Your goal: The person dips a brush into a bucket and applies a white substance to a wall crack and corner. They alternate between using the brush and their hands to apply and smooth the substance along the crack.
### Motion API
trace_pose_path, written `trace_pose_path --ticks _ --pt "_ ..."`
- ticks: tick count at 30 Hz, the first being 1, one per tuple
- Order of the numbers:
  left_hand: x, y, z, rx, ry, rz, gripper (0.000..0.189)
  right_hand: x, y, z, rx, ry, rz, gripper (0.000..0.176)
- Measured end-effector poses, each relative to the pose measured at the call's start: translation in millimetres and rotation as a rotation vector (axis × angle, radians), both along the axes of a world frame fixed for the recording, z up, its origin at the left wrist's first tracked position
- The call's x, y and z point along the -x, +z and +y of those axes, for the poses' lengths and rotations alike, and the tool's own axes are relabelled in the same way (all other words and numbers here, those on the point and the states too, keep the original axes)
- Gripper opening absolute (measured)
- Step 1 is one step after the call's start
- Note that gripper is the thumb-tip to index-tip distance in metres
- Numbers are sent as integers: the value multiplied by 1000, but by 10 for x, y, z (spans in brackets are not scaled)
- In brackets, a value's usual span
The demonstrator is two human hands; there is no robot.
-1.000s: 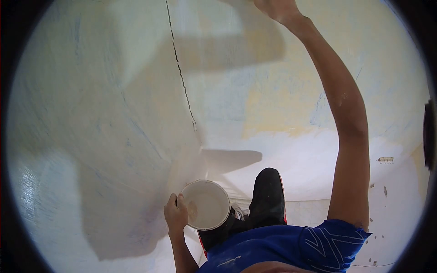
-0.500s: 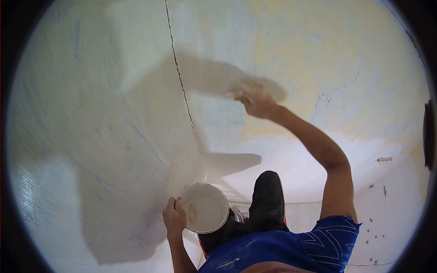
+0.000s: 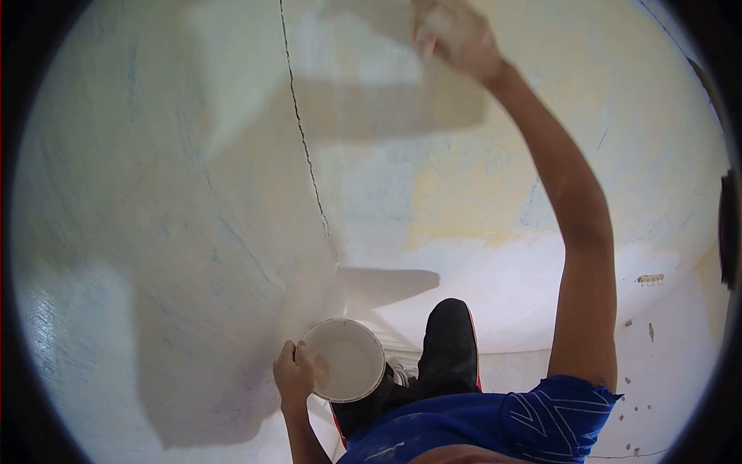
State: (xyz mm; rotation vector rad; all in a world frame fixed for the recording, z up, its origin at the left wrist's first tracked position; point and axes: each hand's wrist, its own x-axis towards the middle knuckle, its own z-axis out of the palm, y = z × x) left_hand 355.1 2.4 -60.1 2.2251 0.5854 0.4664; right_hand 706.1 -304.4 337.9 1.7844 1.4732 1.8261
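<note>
My left hand (image 3: 292, 377) grips the rim of a white bucket (image 3: 349, 357) held low in front of me, with pale paste on its inside. My right hand (image 3: 457, 35) is raised high against the wall (image 3: 479, 170), closed around a small tool with a pinkish part; the tool is blurred and mostly hidden by my fingers. Its shadow falls across the wall just below. Pale yellow patches and fresh white coating cover the wall.
A dark cracked seam (image 3: 305, 147) runs down the corner where two wall faces meet. My black trouser leg (image 3: 450, 340) shows below the bucket, and my blue shirt (image 3: 479, 429) beneath it. A small bracket (image 3: 651, 279) sticks out of the wall at right.
My right hand swept down the wall to mid height half a second ago, then back up to the top. My left hand and the bucket stayed nearly still.
</note>
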Motion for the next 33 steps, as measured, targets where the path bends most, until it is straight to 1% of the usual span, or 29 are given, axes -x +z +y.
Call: trace_pose_path --ticks 2,3,4,5,6,7,8,9,10,11,12,13,15,16,18,19,20,21,24,25,27,28,30,32,33 --pt "-8 -26 8 6 -1 -1 37 -390 -735 -54 16 55 -2 39" --pt "-8 -44 1 -9 9 -6 38 -347 -1113 -93 108 21 155 46" --pt "-8 -54 4 -24 19 -8 38 -259 -1470 -50 134 124 98 43" --pt "-12 -59 20 -25 23 -10 38 -222 -1899 -11 76 154 75 33" --pt "-19 -59 22 -28 8 -12 38 -37 -2154 68 85 163 179 23" --pt "-4 -58 16 -31 -10 -10 38 117 -2419 146 11 206 347 24" --pt "21 -45 13 -29 -12 -1 38 261 -2674 178 -43 201 561 21" --pt "14 -23 10 -28 -15 13 38 412 -2809 240 -107 195 692 18" --pt "-4 -10 3 -25 -18 19 37 381 -2997 249 -169 140 806 22" --pt "-10 -21 6 -17 -17 8 37 466 -3118 294 -359 187 1023 22" --pt "-6 -47 25 -35 -22 5 37 563 -3199 342 -549 236 1235 23" --pt "-4 -68 38 -51 -24 3 37 676 -3180 350 -530 238 1224 23" --pt "-3 -61 41 -49 -14 6 37 893 -3072 367 -702 60 1621 25" --pt "12 -57 47 -61 -14 27 37 893 -3087 372 -683 59 1626 25" --pt "-10 -108 69 -87 -14 3 37 977 -3256 348 -807 307 1689 24" --pt "-15 -129 70 -92 -19 -5 37 960 -3328 354 -849 468 1771 23" --pt "-12 -116 80 -94 -19 -2 37 1174 -3126 428 -902 490 1914 20" --pt "-2 -91 89 -93 -15 5 36 1336 -2991 508 -920 513 1982 19" --pt "-12 -63 81 -92 5 3 39 1639 -2916 705 -814 550 2099 23" --pt "-9 -53 83 -73 14 21 40 1726 -2937 772 -795 530 2152 23" --pt "10 -35 72 -43 45 70 40 1881 -3022 896 -638 542 2192 25" --pt "20 -26 75 -37 36 68 41 1948 -3109 947 -617 535 2231 25" --pt "8 -31 95 -26 46 80 41 2037 -3248 1047 -446 436 2236 26" --pt "19 -64 111 -49 30 75 43 2111 -3360 1115 -252 426 2243 30" --pt "77 -98 107 -43 44 91 43 2129 -3406 1135 -237 427 2261 30"
